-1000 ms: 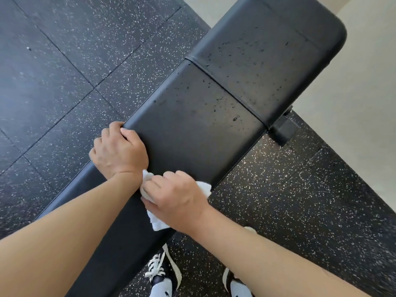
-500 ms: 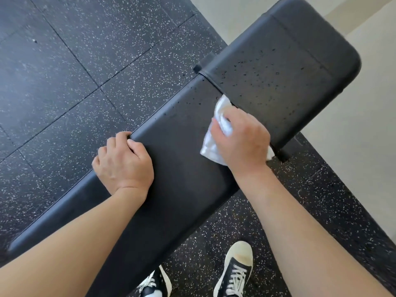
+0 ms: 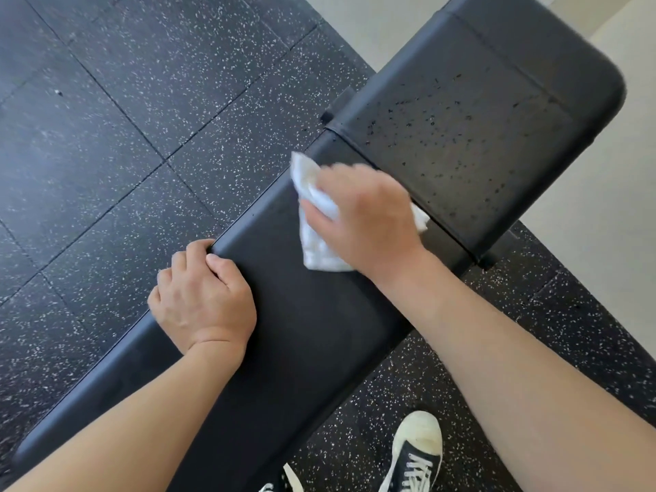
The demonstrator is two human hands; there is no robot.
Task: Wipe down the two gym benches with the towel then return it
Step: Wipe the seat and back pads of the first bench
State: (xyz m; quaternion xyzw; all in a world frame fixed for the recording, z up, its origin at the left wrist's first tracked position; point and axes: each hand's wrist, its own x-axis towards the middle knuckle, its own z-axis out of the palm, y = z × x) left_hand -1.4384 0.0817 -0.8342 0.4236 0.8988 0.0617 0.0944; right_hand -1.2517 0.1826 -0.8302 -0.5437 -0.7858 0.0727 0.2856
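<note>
A: While right hand (image 3: pixel 365 221) presses the towel (image 3: pixel 316 239) flat on the bench (image 3: pixel 312 324) near the seam, left hand (image 3: pixel 202 296) grips the far edge.

B: Towel's light, limp. Bunch it in the palm; droplets sit beyond.

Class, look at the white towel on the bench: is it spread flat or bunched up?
Bunched up: the towel shows crumpled folds under the right hand, covering a small patch.

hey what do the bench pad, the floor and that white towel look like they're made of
Bench pad: likely vinyl or faux leather, smooth matte black; droplets bead on its far section. Floor: probably rubber tiles, black with white flecks and visible seams. Towel: thin, white and crumpled; paper or cloth unclear.
</note>
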